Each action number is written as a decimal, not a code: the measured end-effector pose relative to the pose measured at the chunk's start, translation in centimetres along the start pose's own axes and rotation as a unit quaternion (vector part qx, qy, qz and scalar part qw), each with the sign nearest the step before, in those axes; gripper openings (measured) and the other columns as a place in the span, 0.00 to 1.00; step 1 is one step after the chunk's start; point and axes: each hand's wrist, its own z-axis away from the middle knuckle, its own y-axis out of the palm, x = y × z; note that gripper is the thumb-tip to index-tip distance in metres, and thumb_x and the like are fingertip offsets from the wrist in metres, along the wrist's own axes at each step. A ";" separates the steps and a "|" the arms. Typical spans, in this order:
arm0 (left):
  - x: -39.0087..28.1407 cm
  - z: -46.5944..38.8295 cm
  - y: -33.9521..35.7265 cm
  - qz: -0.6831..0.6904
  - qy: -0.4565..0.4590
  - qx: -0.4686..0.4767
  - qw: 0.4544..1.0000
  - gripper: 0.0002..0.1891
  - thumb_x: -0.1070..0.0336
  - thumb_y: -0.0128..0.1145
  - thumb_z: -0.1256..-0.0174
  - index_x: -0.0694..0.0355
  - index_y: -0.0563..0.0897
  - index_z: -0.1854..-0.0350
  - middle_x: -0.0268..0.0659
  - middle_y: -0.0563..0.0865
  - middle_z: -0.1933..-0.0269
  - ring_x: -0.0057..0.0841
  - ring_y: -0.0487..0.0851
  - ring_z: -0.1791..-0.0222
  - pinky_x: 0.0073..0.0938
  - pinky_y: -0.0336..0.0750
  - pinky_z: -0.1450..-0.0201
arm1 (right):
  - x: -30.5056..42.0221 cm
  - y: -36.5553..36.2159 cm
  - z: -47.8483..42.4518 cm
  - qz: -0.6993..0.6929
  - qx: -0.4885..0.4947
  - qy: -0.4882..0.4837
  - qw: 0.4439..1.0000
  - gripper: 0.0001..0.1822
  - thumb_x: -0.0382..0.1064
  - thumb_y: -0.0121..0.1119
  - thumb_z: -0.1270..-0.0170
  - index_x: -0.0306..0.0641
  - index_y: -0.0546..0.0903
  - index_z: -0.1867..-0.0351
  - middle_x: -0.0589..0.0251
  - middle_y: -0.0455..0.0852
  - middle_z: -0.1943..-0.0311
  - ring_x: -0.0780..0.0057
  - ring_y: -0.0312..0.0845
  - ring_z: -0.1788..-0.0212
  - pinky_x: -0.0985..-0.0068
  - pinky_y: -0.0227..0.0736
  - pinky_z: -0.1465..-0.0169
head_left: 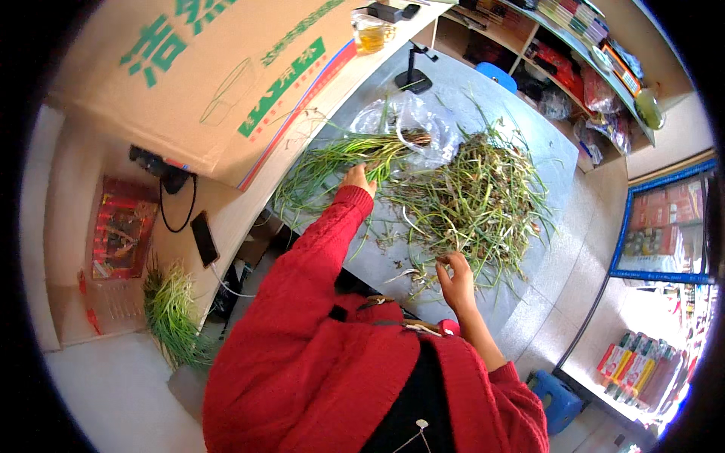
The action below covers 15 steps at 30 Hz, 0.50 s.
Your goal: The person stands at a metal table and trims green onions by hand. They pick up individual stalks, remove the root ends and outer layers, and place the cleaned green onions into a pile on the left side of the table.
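A low grey table (362,249) stands before me. My left hand (359,180) reaches onto a long bunch of thin green stalks, like wild onions or chives (340,157), lying at the table's left; whether its fingers grip any is hidden. A crumpled clear plastic bag (430,131) lies over the root ends of that bunch. To the right spreads a big tangled heap of uncleaned stalks with roots and soil (481,198). My right hand (456,278) hovers at the heap's near edge, fingers curled; I cannot tell whether it pinches a stalk.
On the wooden counter at left are a large cardboard box (226,73), a phone (204,239) with a cable and another green bunch (173,311). A glass mug (371,38) sits by the box. A black phone stand (413,76) is at the table's far end. Blue stools (554,401) flank the table.
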 end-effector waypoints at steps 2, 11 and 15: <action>-0.5 -0.1 0.7 -0.011 -0.051 0.004 0.999 0.19 0.58 0.62 0.51 0.59 0.78 0.55 0.45 0.79 0.52 0.43 0.77 0.53 0.41 0.71 0.50 | -1.3 -1.2 0.5 -0.021 -0.001 0.020 1.000 0.07 0.32 0.58 0.47 0.33 0.78 0.66 0.55 0.78 0.65 0.58 0.74 0.60 0.70 0.69 0.56; -4.5 -2.4 -1.1 -0.178 0.096 -0.002 0.979 0.11 0.59 0.62 0.51 0.50 0.82 0.63 0.35 0.80 0.61 0.36 0.75 0.54 0.39 0.68 0.50 | -3.8 -3.5 -2.4 -0.069 -0.004 0.067 0.995 0.08 0.34 0.57 0.47 0.32 0.77 0.67 0.50 0.77 0.67 0.53 0.74 0.63 0.66 0.69 0.59; -4.4 -2.6 -0.6 -0.200 0.152 0.035 0.967 0.08 0.58 0.62 0.53 0.55 0.83 0.72 0.38 0.81 0.68 0.37 0.79 0.61 0.39 0.72 0.57 | -4.4 -3.6 -3.0 -0.076 0.036 0.083 0.993 0.10 0.35 0.57 0.47 0.33 0.77 0.65 0.49 0.78 0.66 0.52 0.74 0.61 0.67 0.70 0.57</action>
